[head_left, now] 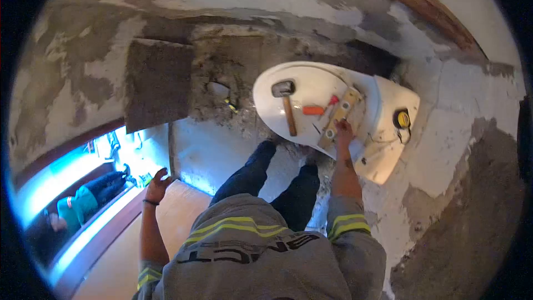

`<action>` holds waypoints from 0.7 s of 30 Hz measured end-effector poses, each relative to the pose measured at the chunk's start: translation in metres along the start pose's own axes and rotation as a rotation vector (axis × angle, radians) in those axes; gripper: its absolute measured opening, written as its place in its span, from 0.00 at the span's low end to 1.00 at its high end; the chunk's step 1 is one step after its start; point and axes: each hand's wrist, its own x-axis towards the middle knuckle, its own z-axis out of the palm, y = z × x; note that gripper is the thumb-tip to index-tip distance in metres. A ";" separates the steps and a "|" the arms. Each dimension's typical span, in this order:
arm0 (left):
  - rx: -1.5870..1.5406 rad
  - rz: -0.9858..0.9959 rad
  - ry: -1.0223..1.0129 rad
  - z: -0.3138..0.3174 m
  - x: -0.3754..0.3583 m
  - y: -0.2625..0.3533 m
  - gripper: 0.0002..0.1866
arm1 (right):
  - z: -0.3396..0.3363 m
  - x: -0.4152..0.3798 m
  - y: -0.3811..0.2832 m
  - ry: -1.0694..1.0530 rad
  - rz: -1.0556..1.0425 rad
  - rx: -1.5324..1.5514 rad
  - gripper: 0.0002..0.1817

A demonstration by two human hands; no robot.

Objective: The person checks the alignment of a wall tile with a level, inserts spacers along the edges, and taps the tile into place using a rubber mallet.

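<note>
A white toilet with its lid down [266, 97] stands below me, several tools lying on top. My right hand [344, 128] reaches down to a yellowish spirit level [348, 103], its fingers closed at the level's edge. Left of the level lie a red-tipped tool [333, 100], an orange-handled tool [313, 110] and a mallet [288, 108] with a dark head and wooden handle. On the cistern end sits a yellow and black tape measure [401, 119]. My left hand [158, 186] is raised at the left, holding nothing, with fingers loosely bent and apart.
A trowel-like tool [219, 90] and a small yellow-black item [231, 105] lie on the dirty floor. A dark board [158, 84] leans at the wall. Through a bright opening at lower left a person in a teal top [80, 206] shows. Patchy plastered walls surround me.
</note>
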 end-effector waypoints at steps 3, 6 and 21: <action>-0.048 0.103 -0.054 0.014 0.002 -0.019 0.24 | -0.002 0.007 0.033 0.195 -0.348 -0.687 0.18; -0.082 0.090 -0.123 0.026 0.001 -0.011 0.25 | 0.014 -0.018 -0.033 0.229 -0.124 -0.649 0.15; 0.057 0.315 -0.253 0.077 0.039 -0.055 0.25 | -0.190 -0.037 -0.150 0.711 -0.228 -0.867 0.06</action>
